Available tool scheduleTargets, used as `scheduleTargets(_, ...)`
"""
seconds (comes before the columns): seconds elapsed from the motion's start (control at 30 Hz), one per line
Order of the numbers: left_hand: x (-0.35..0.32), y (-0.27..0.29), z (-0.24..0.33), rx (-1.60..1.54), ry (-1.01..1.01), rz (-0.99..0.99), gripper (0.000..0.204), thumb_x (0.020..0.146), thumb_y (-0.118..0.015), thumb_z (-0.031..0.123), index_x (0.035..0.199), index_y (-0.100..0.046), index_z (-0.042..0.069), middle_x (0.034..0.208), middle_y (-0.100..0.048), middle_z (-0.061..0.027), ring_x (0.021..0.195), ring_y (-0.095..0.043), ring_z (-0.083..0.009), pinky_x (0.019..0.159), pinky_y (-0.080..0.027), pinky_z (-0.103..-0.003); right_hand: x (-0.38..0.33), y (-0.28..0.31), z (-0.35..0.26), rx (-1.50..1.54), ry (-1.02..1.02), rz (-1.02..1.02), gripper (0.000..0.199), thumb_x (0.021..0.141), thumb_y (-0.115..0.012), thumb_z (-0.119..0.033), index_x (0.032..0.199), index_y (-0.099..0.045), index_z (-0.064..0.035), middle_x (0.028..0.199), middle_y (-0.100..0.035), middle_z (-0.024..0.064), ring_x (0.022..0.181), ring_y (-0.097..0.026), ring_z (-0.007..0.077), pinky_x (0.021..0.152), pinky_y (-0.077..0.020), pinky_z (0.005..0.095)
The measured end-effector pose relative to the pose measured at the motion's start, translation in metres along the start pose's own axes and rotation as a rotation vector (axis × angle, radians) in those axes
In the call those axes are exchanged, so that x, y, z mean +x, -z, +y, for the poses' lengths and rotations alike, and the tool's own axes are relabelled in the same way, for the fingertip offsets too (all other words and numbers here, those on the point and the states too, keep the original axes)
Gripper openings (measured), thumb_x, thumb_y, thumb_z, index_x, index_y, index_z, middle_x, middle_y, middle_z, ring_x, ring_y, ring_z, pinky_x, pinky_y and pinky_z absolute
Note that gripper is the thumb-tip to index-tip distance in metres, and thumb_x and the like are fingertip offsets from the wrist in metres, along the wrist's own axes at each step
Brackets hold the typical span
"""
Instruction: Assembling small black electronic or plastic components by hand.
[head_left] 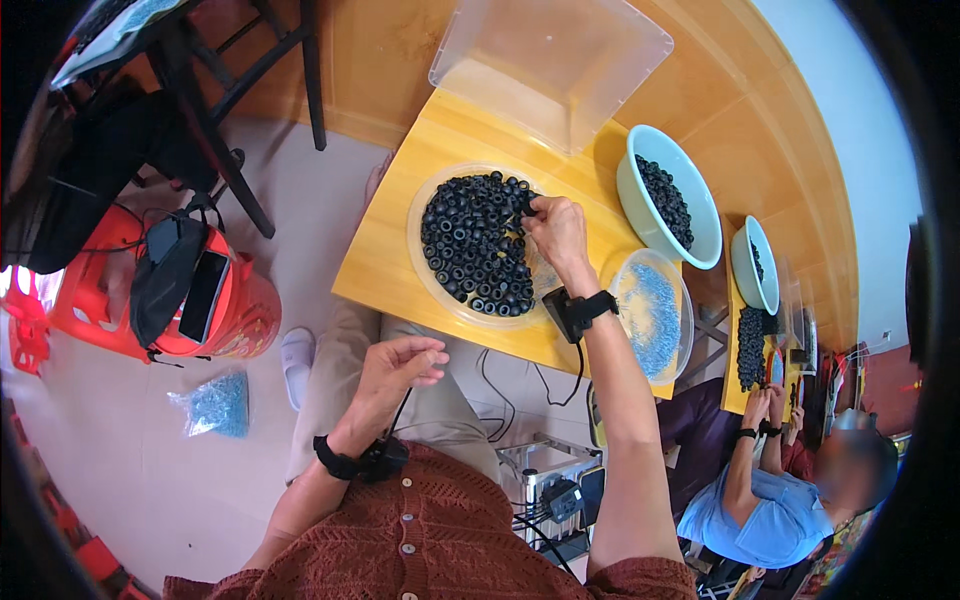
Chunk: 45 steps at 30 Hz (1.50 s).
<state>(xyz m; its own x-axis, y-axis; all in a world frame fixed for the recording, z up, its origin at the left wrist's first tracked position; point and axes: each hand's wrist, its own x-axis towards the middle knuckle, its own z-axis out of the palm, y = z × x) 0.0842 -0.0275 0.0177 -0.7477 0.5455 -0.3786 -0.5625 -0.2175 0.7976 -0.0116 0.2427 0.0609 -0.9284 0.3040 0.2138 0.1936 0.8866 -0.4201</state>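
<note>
While the left hand (385,375) hangs loosely curled and empty before the yellow wooden table (430,130), in the head view the right hand (562,232) dips its bent fingertips to the small black ring-shaped pieces (470,250); whether it grips one cannot be told. They lie heaped in a shallow round clear-plastic dish (543,272) on the table, and the print on the red plastic bucket (262,310) is too small to read.

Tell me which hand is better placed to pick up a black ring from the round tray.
The right hand, I'd judge: its fingers are at the black rings on the round tray. The left hand is off the yellow tabletop, farther from them.
</note>
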Motion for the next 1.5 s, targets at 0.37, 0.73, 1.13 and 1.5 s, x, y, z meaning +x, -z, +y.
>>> scheduleTargets(0.37, 0.004, -0.002, -0.001, 0.006, 0.008, -0.033, 0.024, 0.086, -0.057, 0.016, 0.104, -0.059, 0.000, 0.091, -0.064, -0.0098, 0.075, -0.061, -0.0112, 0.070, -0.049, -0.023, 0.001, 0.003, -0.002, -0.065, 0.099, -0.028, 0.017, 0.064, -0.064, -0.003, 0.080, -0.062, 0.0005, 0.073, -0.062, 0.0186, 0.070, -0.062, 0.0312, 0.065, -0.0486, 0.0385)
scheduleTargets(0.73, -0.002, -0.010, 0.015, -0.217, -0.084, -0.085, 0.024, 0.085, -0.059, 0.011, 0.105, -0.058, -0.001, 0.092, -0.064, -0.0103, 0.077, -0.061, -0.0140, 0.072, -0.052, -0.026, -0.134, 0.028, -0.073, 0.533, 0.220, -0.172, 0.022, 0.062, -0.064, 0.005, 0.082, -0.057, 0.0017, 0.072, -0.053, 0.0106, 0.064, -0.055, 0.0227, 0.056, -0.0459, 0.0305)
scheduleTargets(1.13, -0.005, 0.001, 0.012, -0.320, -0.041, -0.147, 0.021, 0.082, -0.058, 0.003, 0.102, -0.059, 0.000, 0.092, -0.060, -0.0046, 0.078, -0.061, -0.0118, 0.074, -0.052, -0.026, -0.127, 0.034, -0.058, 0.346, 0.229, -0.163, 0.017, 0.068, -0.064, 0.001, 0.085, -0.060, 0.0028, 0.077, -0.059, 0.0102, 0.067, -0.058, 0.0176, 0.054, -0.0458, 0.0262)
scheduleTargets(1.5, -0.013, 0.006, 0.016, -0.371, -0.079, -0.181, 0.021, 0.082, -0.055, 0.001, 0.102, -0.058, -0.001, 0.095, -0.060, -0.0062, 0.081, -0.061, -0.0139, 0.077, -0.052, -0.027, 0.002, 0.002, 0.033, -0.237, 0.055, 0.024, 0.016, 0.067, -0.066, -0.013, 0.077, -0.065, -0.0001, 0.069, -0.063, 0.0172, 0.063, -0.062, 0.0293, 0.059, -0.0478, 0.0363)
